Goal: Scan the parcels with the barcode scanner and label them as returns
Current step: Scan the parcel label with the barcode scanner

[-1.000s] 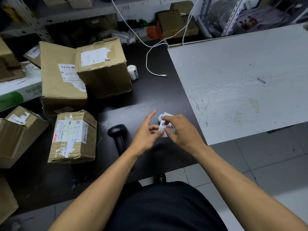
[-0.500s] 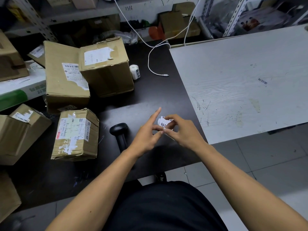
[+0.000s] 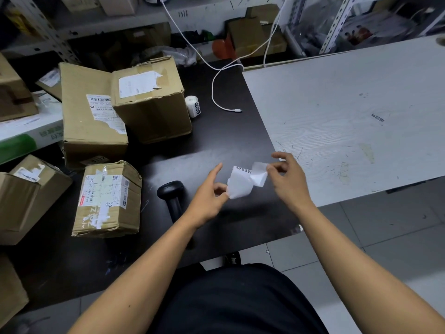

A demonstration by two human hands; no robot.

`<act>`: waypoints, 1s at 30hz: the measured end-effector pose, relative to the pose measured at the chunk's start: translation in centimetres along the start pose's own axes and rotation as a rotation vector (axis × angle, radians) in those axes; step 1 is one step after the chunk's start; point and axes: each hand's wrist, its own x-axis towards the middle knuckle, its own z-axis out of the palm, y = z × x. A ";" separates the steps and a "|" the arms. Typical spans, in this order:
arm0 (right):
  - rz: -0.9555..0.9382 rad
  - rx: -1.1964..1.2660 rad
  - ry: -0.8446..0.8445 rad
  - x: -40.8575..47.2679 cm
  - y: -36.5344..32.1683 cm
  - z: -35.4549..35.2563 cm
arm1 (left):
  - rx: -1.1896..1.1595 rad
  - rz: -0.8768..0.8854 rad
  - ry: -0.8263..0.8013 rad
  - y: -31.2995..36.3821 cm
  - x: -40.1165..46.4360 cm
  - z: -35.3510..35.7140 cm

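My left hand (image 3: 207,201) pinches a white strip of label backing (image 3: 239,183) above the black table (image 3: 228,131). My right hand (image 3: 289,179) pinches the sticker end (image 3: 260,174), pulled away to the right of the strip; black print shows on the strip. A black barcode scanner (image 3: 172,196) lies on the table just left of my left wrist. A small taped cardboard parcel (image 3: 108,198) sits left of the scanner. Two larger parcels (image 3: 151,100) (image 3: 89,114) stand behind it.
A white label roll (image 3: 193,106) stands beside the big box. A white cable (image 3: 224,97) trails across the table. A whitish board (image 3: 349,112) covers the right side. More boxes (image 3: 26,194) crowd the left edge; shelves stand behind.
My hands have drawn apart: the right hand moved right, peeling the sticker off the strip that my left hand holds. The view shifted slightly.
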 end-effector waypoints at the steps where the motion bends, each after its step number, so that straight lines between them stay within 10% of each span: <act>1: 0.004 0.027 0.045 0.2 0.0 -0.4 | -0.040 -0.027 -0.007 0.0 0.1 -0.1; 11: -0.098 0.103 0.000 -1.0 -2.1 1.0 | 0.298 -0.005 0.144 1.7 -1.0 -0.8; 15: -0.190 0.135 -0.035 -1.2 -3.2 3.1 | -0.351 -0.184 0.068 5.0 -1.6 -2.4; 21: -0.248 0.163 -0.169 -1.2 -5.0 6.7 | -0.719 -0.123 0.037 5.5 -3.4 -6.2; 30: -0.290 0.062 -0.350 -2.7 -7.3 13.1 | -0.652 -0.058 0.304 1.6 -8.1 -12.8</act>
